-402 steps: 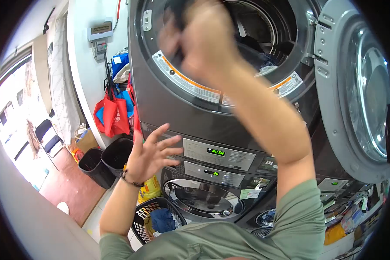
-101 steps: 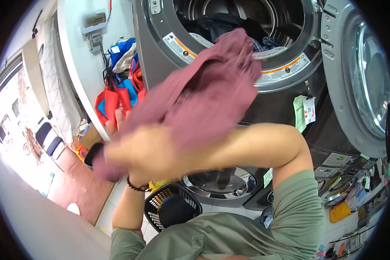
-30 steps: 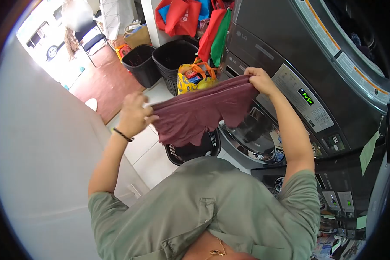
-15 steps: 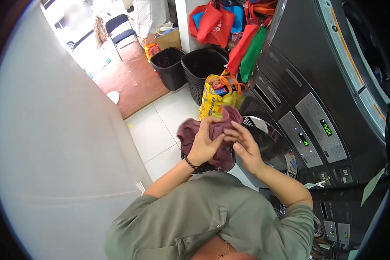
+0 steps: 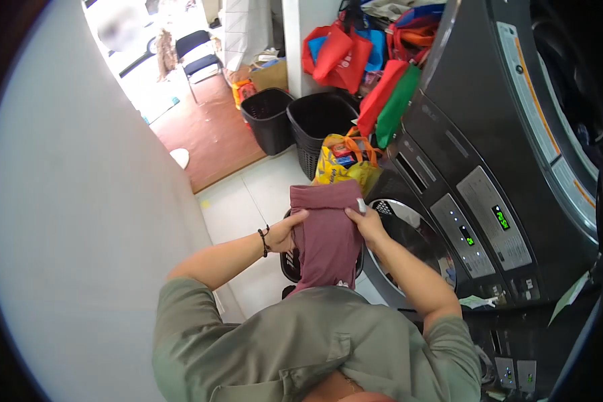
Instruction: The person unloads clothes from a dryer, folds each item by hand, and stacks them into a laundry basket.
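Observation:
A pair of maroon pants [image 5: 328, 241] hangs stretched flat between my hands, its wide waistband at the far end and a small white tag at the right edge. My left hand [image 5: 285, 232] grips the left side with the thumb on top. On the right side my right hand [image 5: 366, 226] pinches the cloth just below the band, close to the tag. Beneath the pants stands a black laundry basket [image 5: 289, 266], mostly covered by them.
Stacked dark washing machines [image 5: 442, 134] line the right, with a round door [image 5: 409, 234] low beside my right arm. Ahead are a yellow bag [image 5: 331, 163], black baskets [image 5: 268, 127] and hanging red bags [image 5: 342, 60]. A pale wall [image 5: 80, 201] runs along the left.
The maroon pants were bunched up between my close-set hands; now they are spread out flat. My hands have moved apart, one to each side of the cloth.

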